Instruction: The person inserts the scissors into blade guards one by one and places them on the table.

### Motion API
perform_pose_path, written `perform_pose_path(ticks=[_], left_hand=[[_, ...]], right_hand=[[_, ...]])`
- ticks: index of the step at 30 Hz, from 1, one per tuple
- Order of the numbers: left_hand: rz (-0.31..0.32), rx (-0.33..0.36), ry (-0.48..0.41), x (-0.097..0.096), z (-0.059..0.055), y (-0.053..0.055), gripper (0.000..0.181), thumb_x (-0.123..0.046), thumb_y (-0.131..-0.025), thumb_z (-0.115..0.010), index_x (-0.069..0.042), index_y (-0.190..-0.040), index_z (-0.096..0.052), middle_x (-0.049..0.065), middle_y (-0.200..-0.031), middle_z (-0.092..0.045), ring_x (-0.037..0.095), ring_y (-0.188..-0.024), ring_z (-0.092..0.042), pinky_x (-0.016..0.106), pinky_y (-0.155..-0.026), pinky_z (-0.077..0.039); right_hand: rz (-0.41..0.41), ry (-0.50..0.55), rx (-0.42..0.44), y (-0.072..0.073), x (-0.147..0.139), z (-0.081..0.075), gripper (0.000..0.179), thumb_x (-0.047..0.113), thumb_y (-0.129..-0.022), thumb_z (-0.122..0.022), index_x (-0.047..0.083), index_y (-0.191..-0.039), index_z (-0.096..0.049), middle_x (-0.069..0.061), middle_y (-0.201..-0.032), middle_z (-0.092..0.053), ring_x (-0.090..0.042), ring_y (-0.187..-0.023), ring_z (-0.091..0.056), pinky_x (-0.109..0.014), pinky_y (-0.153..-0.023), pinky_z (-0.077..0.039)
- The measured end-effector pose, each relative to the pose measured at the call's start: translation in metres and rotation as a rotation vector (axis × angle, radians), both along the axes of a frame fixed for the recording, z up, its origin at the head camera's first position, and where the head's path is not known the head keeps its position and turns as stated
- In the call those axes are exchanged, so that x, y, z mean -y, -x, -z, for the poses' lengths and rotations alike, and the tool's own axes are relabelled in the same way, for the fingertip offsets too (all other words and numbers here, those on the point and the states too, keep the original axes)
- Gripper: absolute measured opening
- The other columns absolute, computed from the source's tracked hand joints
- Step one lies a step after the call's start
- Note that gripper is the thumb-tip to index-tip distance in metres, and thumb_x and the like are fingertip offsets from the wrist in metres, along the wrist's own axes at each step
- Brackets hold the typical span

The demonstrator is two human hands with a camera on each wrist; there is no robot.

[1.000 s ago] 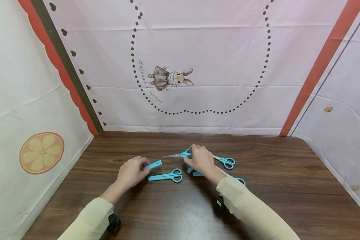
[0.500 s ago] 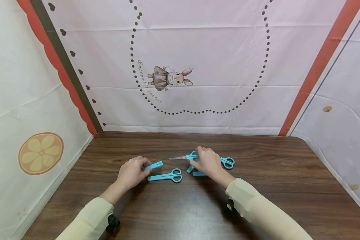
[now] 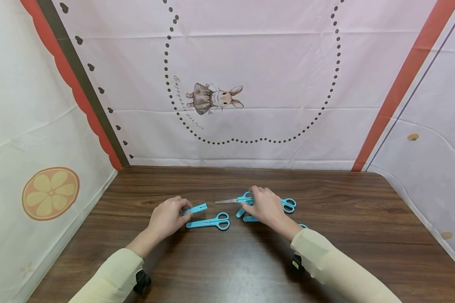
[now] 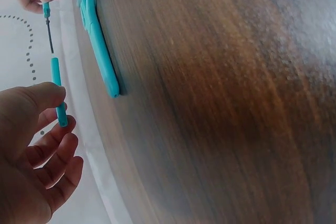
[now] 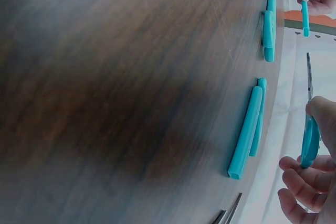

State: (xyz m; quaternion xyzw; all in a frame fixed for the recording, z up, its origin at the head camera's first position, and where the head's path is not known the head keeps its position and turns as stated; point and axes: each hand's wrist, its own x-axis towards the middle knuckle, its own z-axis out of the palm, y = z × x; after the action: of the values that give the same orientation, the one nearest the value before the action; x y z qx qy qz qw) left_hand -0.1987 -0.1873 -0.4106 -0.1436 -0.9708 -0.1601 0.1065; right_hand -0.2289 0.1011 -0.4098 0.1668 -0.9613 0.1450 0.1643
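My left hand (image 3: 167, 216) pinches a light-blue scissors sheath (image 3: 196, 208) between thumb and fingers, its slotted end facing right. My right hand (image 3: 267, 208) holds a pair of scissors (image 5: 310, 140) by the blue handle. Its closed blades point left toward the sheath, with a gap between tip and sheath. Both held things look raised off the table in the wrist views. Just in front of the held sheath lies another pair of scissors (image 3: 208, 223) with its blades covered. Two loose sheaths (image 5: 244, 135) (image 5: 258, 119) lie below my right hand, partly hidden in the head view.
Right of my right hand lie unsheathed scissors (image 3: 289, 205), blades hidden by the hand. More scissors (image 3: 303, 227) show only a bit of blue handle behind the forearm. The brown wooden table (image 3: 227, 269) meets a printed cloth (image 3: 288, 84) at the back and sides.
My right hand has moved right and slightly nearer with the scissors, so the gap between blade tip and sheath is wider. My left hand has barely moved.
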Motion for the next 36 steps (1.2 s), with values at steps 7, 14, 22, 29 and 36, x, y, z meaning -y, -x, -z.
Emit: perform_pose_path(ticks=[7, 14, 22, 29, 36], left_hand=[[0.014, 0.005, -0.001, -0.004, -0.002, 0.000, 0.013, -0.022, -0.078, -0.072, -0.017, -0.090, -0.069, -0.004, -0.078, -0.058, 0.007, -0.056, -0.043, 0.024, -0.048, -0.036], [0.025, 0.001, 0.012, -0.010, 0.000, 0.002, 0.012, -0.023, -0.078, -0.072, -0.019, -0.089, -0.069, -0.006, -0.079, -0.057, 0.006, -0.060, -0.046, 0.024, -0.051, -0.038], [0.049, -0.017, -0.001, -0.020, 0.001, 0.004, 0.011, -0.023, -0.079, -0.071, -0.019, -0.089, -0.069, -0.007, -0.079, -0.058, 0.005, -0.061, -0.047, 0.024, -0.051, -0.040], [0.060, -0.017, -0.001, -0.028, 0.004, 0.006, 0.011, -0.023, -0.078, -0.072, -0.021, -0.088, -0.069, -0.009, -0.079, -0.058, 0.005, -0.066, -0.051, 0.024, -0.053, -0.041], [0.083, -0.024, -0.004, -0.035, 0.003, 0.006, 0.011, -0.023, -0.078, -0.072, -0.022, -0.088, -0.069, -0.009, -0.078, -0.058, 0.006, -0.066, -0.051, 0.025, -0.054, -0.041]], right_hand=[[-0.002, -0.012, -0.022, -0.004, -0.007, 0.002, 0.043, 0.042, -0.077, -0.069, 0.009, -0.105, -0.064, 0.001, -0.066, -0.058, -0.013, -0.057, -0.051, -0.023, -0.041, -0.034], [0.013, -0.029, -0.051, -0.006, -0.016, 0.005, 0.044, 0.042, -0.076, -0.070, 0.008, -0.103, -0.064, -0.001, -0.075, -0.063, -0.017, -0.063, -0.058, -0.024, -0.041, -0.037], [0.021, -0.035, -0.051, -0.008, -0.025, 0.005, 0.045, 0.042, -0.075, -0.071, 0.007, -0.104, -0.064, -0.002, -0.073, -0.064, -0.019, -0.066, -0.060, -0.025, -0.044, -0.040], [0.025, -0.038, -0.064, -0.011, -0.034, 0.004, 0.048, 0.043, -0.073, -0.072, 0.007, -0.105, -0.065, -0.003, -0.078, -0.066, -0.020, -0.068, -0.062, -0.027, -0.045, -0.043], [0.040, -0.027, -0.056, -0.015, -0.043, 0.004, 0.046, 0.042, -0.073, -0.073, 0.008, -0.103, -0.065, 0.000, -0.071, -0.062, -0.015, -0.060, -0.055, -0.024, -0.041, -0.037]])
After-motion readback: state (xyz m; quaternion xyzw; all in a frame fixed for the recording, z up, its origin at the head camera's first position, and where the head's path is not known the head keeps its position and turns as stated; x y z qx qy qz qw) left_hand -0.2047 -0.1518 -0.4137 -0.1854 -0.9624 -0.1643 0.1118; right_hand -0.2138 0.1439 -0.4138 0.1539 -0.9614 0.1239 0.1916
